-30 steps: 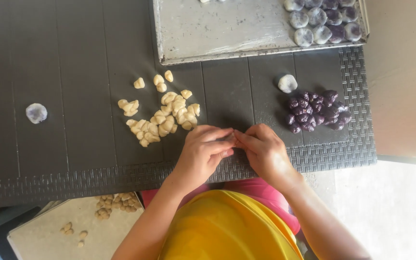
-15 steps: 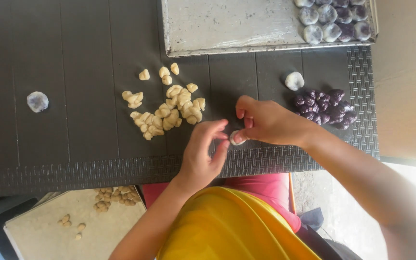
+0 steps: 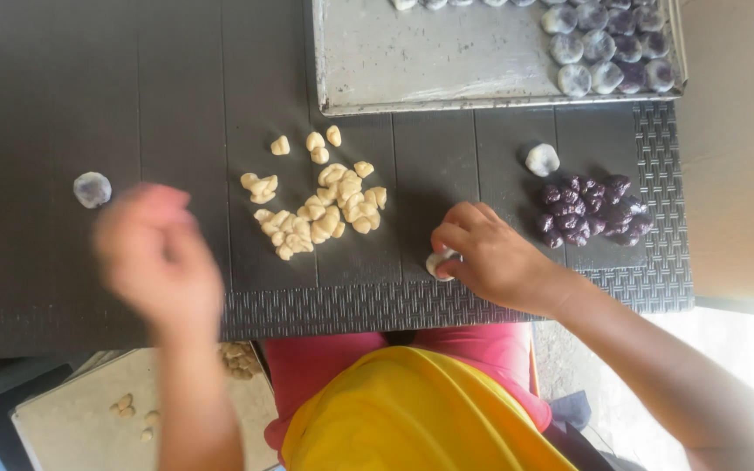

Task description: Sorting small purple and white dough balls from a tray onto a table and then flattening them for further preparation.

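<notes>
My right hand point(image 3: 488, 259) rests on the dark woven mat point(image 3: 656, 288) near its front edge, its fingers pinched on a small pale dough piece point(image 3: 438, 262). My left hand point(image 3: 159, 262) is blurred, off to the left above the mat, just right of a lone greyish dough ball point(image 3: 92, 189); whether it holds anything is unclear. A heap of several pale dough pieces point(image 3: 320, 201) lies between my hands. To the right sits a pile of dark purple filling pieces point(image 3: 592, 212), with one whitish ball point(image 3: 542, 160) just behind it.
A metal baking tray point(image 3: 429, 61) at the back holds several wrapped purple-grey balls point(image 3: 608, 44) in its right corner. A lower board point(image 3: 71, 419) with scattered crumbs sits below the table's front left. My yellow and red clothing fills the bottom centre.
My hands have separated. The left hand swung away to the left towards the lone ball. The right hand stays at the mat's front, keeping the pale dough piece.
</notes>
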